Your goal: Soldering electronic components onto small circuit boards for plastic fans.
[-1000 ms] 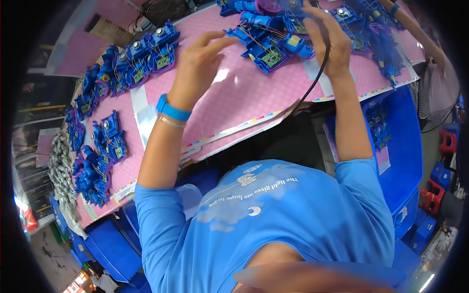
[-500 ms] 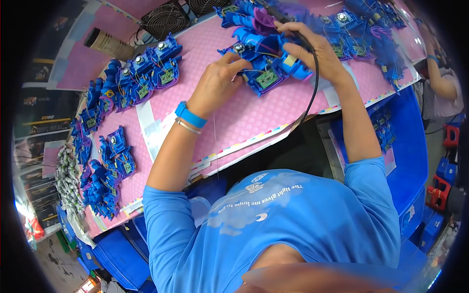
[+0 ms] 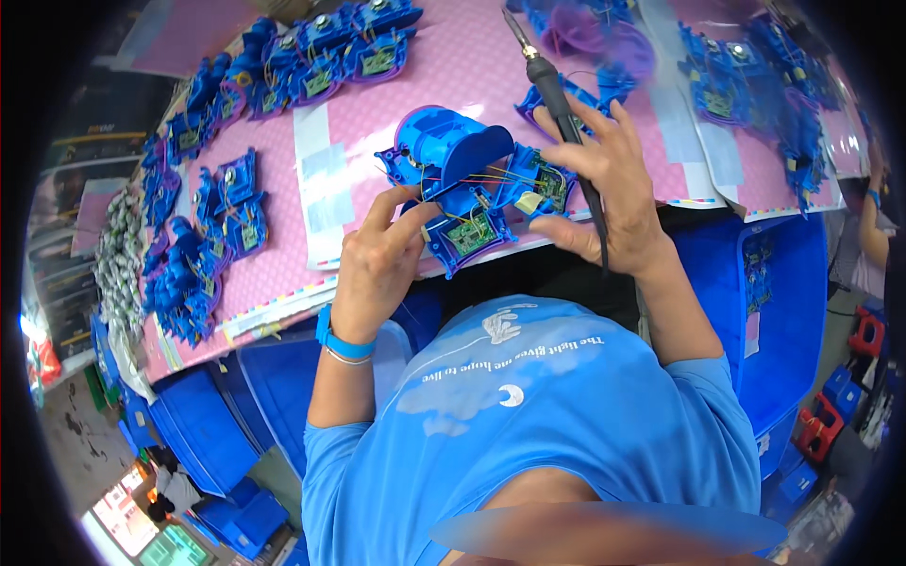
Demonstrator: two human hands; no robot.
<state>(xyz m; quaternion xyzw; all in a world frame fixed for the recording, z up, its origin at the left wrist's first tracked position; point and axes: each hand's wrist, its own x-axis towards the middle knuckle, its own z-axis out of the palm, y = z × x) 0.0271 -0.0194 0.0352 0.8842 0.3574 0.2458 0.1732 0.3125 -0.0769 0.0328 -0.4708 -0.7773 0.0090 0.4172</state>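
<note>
Blue plastic housing (image 3: pixel 472 156), opened out w/ green circuit bds (image 3: pixel 469 233) & thin red/yellow wires (image 3: pixel 491 176), sits at pink table's (image 3: pixel 278 189) near edge. L hand's (image 3: pixel 379 269) fingertips, partly hidden, touch its left side; grip can't be told. R hand's (image 3: pixel 618 184) spread fingers hold soldering iron (image 3: pixel 559 99), thumb just rt. of housing.

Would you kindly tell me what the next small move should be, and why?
I'd probably steady the blue housing with the left hand before turning the soldering iron toward it: the left fingers are at its edge, wires span its opened parts, and the right hand holds the iron, tip pointing away.
</note>
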